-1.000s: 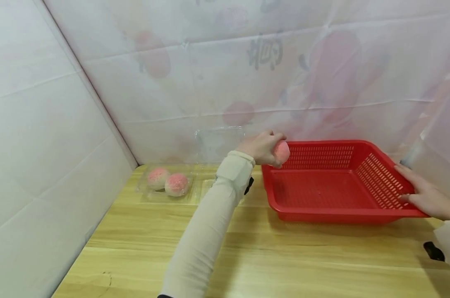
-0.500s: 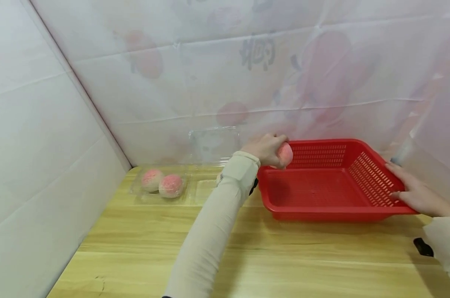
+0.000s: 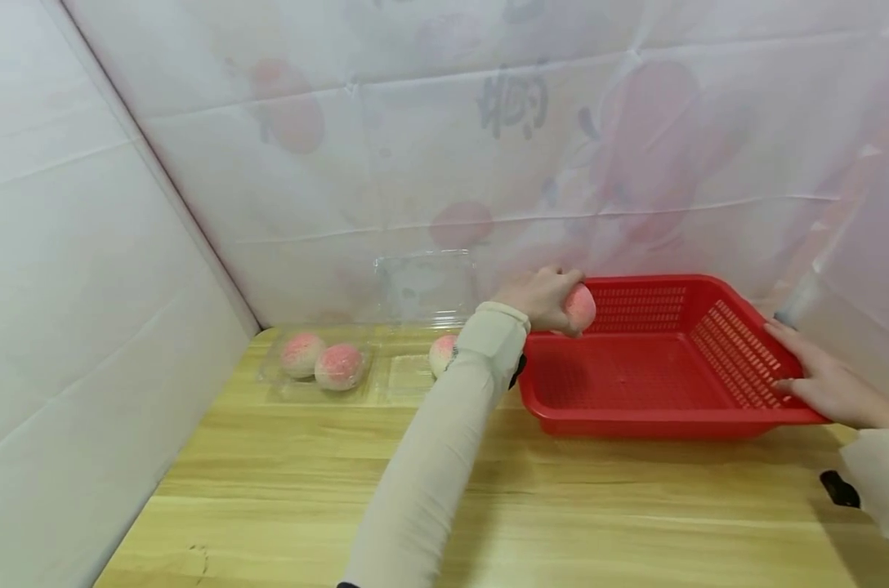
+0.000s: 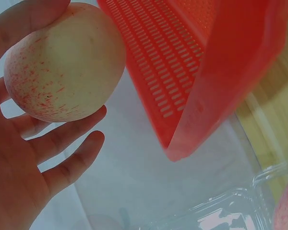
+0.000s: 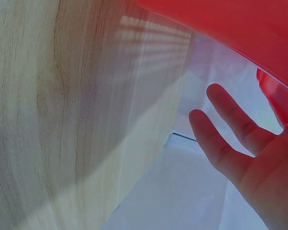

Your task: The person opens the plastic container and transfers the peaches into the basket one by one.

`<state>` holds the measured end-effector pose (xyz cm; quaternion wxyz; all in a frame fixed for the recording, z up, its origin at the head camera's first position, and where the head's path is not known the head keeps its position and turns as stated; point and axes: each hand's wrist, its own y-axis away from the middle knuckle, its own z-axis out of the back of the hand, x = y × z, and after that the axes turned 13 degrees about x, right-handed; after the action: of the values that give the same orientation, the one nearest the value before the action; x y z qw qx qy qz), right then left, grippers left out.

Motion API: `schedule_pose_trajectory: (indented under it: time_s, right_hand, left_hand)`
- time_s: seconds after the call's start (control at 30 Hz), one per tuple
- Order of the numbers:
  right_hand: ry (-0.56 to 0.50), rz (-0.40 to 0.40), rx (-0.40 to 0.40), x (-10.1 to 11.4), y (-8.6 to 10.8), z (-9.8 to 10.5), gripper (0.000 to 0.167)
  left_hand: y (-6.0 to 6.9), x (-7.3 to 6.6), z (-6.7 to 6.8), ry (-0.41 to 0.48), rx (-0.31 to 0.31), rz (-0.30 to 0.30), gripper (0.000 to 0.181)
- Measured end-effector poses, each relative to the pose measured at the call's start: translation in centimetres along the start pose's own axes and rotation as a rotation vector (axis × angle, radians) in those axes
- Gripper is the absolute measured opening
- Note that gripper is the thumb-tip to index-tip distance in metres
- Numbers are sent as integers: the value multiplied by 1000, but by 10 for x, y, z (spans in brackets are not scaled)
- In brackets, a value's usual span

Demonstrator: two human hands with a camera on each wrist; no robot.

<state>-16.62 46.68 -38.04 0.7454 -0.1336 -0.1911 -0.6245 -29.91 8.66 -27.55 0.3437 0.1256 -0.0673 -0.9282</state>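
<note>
The left hand (image 3: 538, 298) is clamped round a pink-and-white ball (image 3: 580, 307), thumb on one side and fingers on the other, at the left end of a red basket (image 3: 658, 417). The hand and ball hide the basket's far left corner, and whether the ball touches the rim cannot be told. The left wrist view shows the ball's speckled pale side, partly covered by the thumb.

The right hand (image 3: 819, 380) holds the basket's right side, thumb inside the wall and fingers outside. In the right wrist view two fingers (image 5: 230, 151) stretch apart below the red rim; the others are hidden behind it.

On the tabletop (image 3: 268, 465), two more balls (image 3: 321, 362) lie together in clear plastic packaging (image 3: 409, 377), whose edges are hard to trace. A raised clear lid (image 3: 426, 286) stands behind. Another ball (image 3: 440, 354) is half covered by the pale left sleeve (image 3: 433, 457); the left wrist view cuts off a pink ball at its right edge. The right sleeve (image 3: 882, 482) runs out of frame. Dark characters on the white sheet (image 3: 386, 163) are too blurred to read.
</note>
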Motion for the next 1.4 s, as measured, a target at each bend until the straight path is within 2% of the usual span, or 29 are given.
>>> schedule_pose_trajectory:
  time_s: [0.33, 0.53, 0.8, 1.0, 1.33, 1.4]
  right_hand:
    - [-8, -8, 2, 3, 1, 2, 78]
    - [-8, 5, -10, 8, 3, -1, 76]
    - [-10, 49, -30, 4, 0, -6, 79]
    - [-17, 25, -25, 6, 3, -4, 77]
    - [-14, 11, -12, 9, 1, -3, 78]
    - [-16, 30, -16, 8, 0, -5, 78]
  left_hand:
    - [-5, -8, -2, -12, -35, -34, 74]
    - [-9, -11, -7, 70, -78, -55, 70]
    - [-15, -13, -14, 155, -91, -58, 71]
    - [-21, -12, -22, 207, -112, -61, 73]
    - [-29, -11, -31, 146, -83, -3, 73]
    - [-30, -12, -32, 122, -75, 13, 73]
